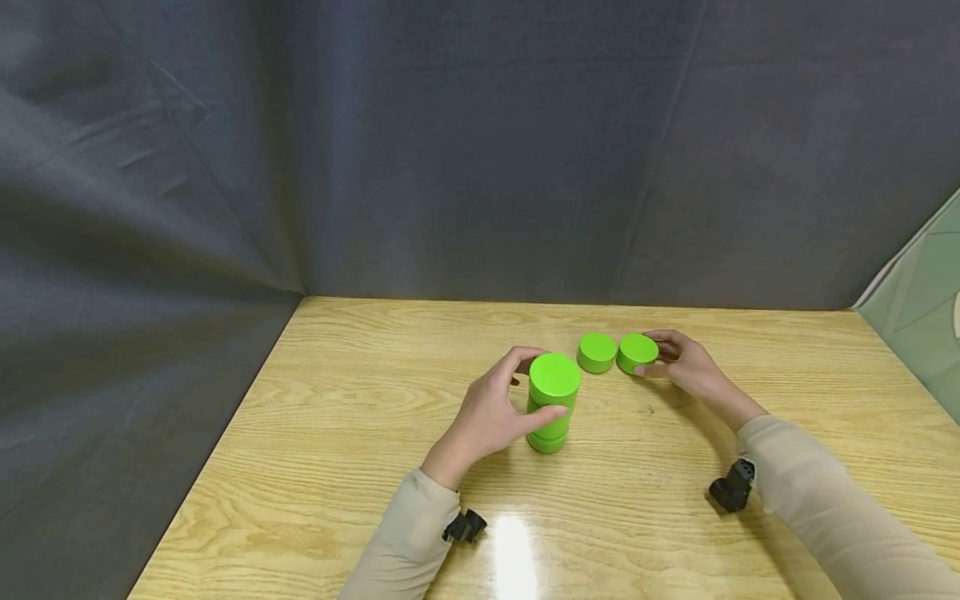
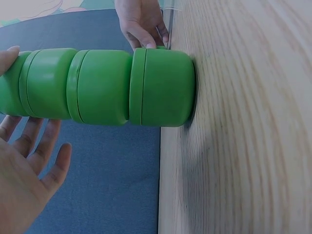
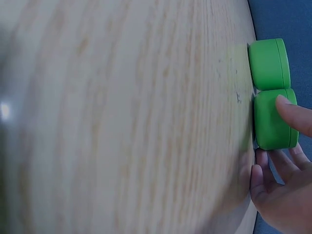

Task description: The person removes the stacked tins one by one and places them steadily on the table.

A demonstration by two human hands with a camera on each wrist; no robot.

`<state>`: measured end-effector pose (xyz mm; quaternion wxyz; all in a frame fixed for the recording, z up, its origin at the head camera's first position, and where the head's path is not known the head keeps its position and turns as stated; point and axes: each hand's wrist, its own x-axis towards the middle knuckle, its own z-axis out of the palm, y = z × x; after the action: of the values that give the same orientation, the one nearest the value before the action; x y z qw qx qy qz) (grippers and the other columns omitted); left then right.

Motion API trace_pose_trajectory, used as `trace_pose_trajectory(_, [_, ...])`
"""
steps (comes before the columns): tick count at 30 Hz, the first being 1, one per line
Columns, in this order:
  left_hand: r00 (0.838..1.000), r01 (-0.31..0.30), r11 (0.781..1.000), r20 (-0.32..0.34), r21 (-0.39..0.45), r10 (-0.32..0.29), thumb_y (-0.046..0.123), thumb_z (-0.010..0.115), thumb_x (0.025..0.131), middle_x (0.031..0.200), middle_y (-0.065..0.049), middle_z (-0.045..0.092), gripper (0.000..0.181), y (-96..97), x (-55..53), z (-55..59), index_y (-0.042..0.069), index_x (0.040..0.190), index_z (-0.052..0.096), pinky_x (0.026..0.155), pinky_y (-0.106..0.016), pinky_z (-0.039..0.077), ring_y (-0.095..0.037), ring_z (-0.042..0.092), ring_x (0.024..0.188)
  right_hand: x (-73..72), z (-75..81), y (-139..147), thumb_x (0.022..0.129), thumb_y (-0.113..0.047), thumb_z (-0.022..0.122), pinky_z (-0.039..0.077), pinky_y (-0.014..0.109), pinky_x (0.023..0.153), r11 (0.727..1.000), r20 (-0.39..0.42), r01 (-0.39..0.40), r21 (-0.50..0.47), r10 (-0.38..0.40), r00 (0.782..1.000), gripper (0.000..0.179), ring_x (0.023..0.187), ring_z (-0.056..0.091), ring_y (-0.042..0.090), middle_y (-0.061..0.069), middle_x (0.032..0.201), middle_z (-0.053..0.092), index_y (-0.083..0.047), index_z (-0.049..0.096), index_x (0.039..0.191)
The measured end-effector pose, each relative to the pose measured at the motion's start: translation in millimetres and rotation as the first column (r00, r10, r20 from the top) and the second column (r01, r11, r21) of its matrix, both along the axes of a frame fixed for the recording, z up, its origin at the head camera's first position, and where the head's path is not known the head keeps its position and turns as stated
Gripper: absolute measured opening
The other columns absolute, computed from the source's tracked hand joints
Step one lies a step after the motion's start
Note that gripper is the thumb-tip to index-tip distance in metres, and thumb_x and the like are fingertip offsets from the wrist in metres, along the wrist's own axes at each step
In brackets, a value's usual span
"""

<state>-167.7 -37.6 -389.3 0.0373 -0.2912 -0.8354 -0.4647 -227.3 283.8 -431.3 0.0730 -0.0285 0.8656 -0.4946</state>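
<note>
A stack of several green round lidded containers (image 1: 555, 377) stands upright on the wooden table, in front of my left hand (image 1: 491, 412). That hand reaches around its upper part, thumb across the near side and fingers behind; the left wrist view shows thumb and fingers at the top container. Farther back, two more green containers sit side by side. My right hand (image 1: 693, 367) holds the right one (image 1: 637, 352) with thumb on the near side and fingers behind. The left one (image 1: 597, 352) stands close against it. In the right wrist view, the thumb (image 3: 295, 114) lies over the held container's side.
The light wooden table (image 1: 337, 400) ends at a dark grey cloth (image 1: 480, 167) at the back and left. A black wrist camera (image 1: 465, 527) sits at the left cuff, another camera (image 1: 731, 486) at the right. A pale green surface (image 1: 930, 292) shows at far right.
</note>
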Motion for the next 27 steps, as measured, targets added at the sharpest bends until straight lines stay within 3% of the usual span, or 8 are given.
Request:
trace_pose_trajectory(6, [1.000, 0.004, 1.000, 0.017, -0.005, -0.004, 0.033, 0.082, 0.082, 0.118, 0.009, 0.061, 0.061, -0.1, 0.3, 0.5, 0.019, 0.133, 0.051, 0.090, -0.030, 0.047, -0.007, 0.055, 0.111, -0.2, -0.3, 1.0, 0.091, -0.007, 0.072, 0.035, 0.057, 0.107, 1.000, 0.015, -0.015, -0.024, 0.015, 1.000, 0.071, 0.132, 0.038, 0.052, 0.038, 0.142, 0.039, 0.014, 0.031, 0.145])
trace_pose_trajectory(13, [0.999, 0.010, 1.000, 0.041, -0.023, -0.009, 0.035, 0.080, 0.084, 0.120, 0.006, 0.060, 0.063, 0.2, 1.0, 2.5, 0.018, 0.136, 0.049, 0.091, -0.041, 0.049, -0.008, 0.055, 0.111, 0.7, -1.5, 1.7, 0.091, -0.010, 0.072, 0.036, 0.056, 0.106, 0.999, 0.017, -0.031, -0.015, 0.031, 0.999, 0.071, 0.131, 0.040, 0.050, 0.036, 0.142, 0.039, 0.012, 0.031, 0.145])
trace_pose_trajectory(19, [1.000, 0.001, 0.998, 0.024, -0.057, 0.000, 0.038, 0.079, 0.085, 0.121, 0.006, 0.060, 0.064, 0.4, 2.2, 4.0, 0.019, 0.138, 0.048, 0.092, -0.040, 0.050, -0.009, 0.055, 0.111, 0.8, -1.7, 2.0, 0.092, -0.010, 0.072, 0.037, 0.056, 0.106, 0.999, 0.018, -0.038, -0.014, 0.038, 0.999, 0.073, 0.131, 0.040, 0.049, 0.035, 0.143, 0.038, 0.012, 0.030, 0.147])
trace_pose_trajectory(22, [1.000, -0.007, 0.996, -0.002, -0.085, 0.007, 0.041, 0.078, 0.085, 0.122, 0.006, 0.060, 0.065, 0.4, 2.5, 4.2, 0.019, 0.138, 0.048, 0.092, -0.039, 0.050, -0.009, 0.056, 0.112, 0.5, -1.2, 3.1, 0.091, -0.010, 0.073, 0.041, 0.051, 0.103, 0.999, 0.002, -0.043, 0.008, 0.043, 0.999, 0.074, 0.129, 0.042, 0.049, 0.036, 0.142, 0.039, 0.012, 0.029, 0.147])
trace_pose_trajectory(27, [0.999, -0.022, 0.993, -0.026, -0.119, 0.019, 0.043, 0.077, 0.085, 0.124, 0.007, 0.060, 0.066, -0.2, 3.6, 5.6, 0.020, 0.139, 0.047, 0.092, -0.037, 0.050, -0.008, 0.057, 0.112, 1.3, 0.2, 3.9, 0.091, -0.011, 0.074, 0.047, 0.031, 0.093, 0.999, -0.031, -0.040, 0.035, 0.041, 0.999, 0.076, 0.125, 0.046, 0.049, 0.037, 0.142, 0.039, 0.013, 0.028, 0.147])
